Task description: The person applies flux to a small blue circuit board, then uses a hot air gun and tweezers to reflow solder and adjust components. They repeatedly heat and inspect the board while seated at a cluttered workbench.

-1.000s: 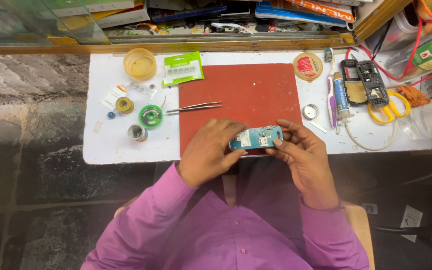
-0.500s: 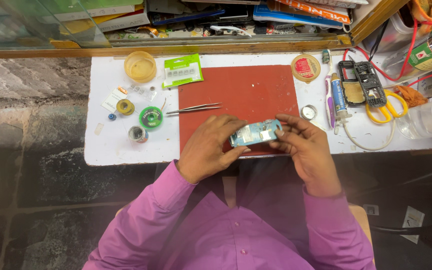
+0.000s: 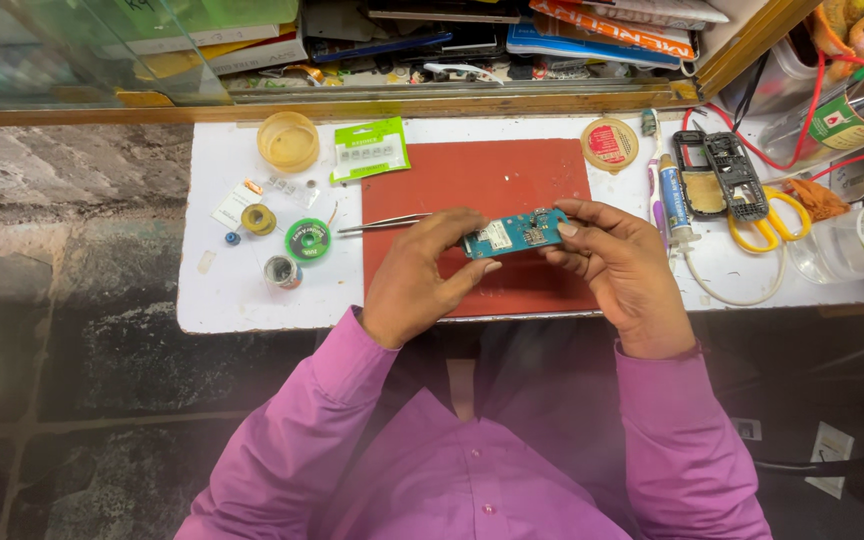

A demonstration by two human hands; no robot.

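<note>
I hold a small teal circuit board (image 3: 514,234) with both hands above a red work mat (image 3: 472,185). My left hand (image 3: 417,280) pinches the board's left end between thumb and fingers. My right hand (image 3: 617,265) grips the right end, fingertips on its top edge. The board lies roughly level, its component side up, with a white sticker near the left. Metal tweezers (image 3: 382,224) lie on the mat just left of my left hand.
On the white table (image 3: 222,300): a yellow tub (image 3: 288,141), a green packet (image 3: 369,149), solder reels (image 3: 308,241), a round tin (image 3: 609,144), a glue tube (image 3: 672,198), phone housings (image 3: 717,172), yellow scissors (image 3: 767,218). A cluttered shelf runs along the back.
Both hands have carried the board a little forward over the mat and tilted it flatter. Nothing else on the table has moved.
</note>
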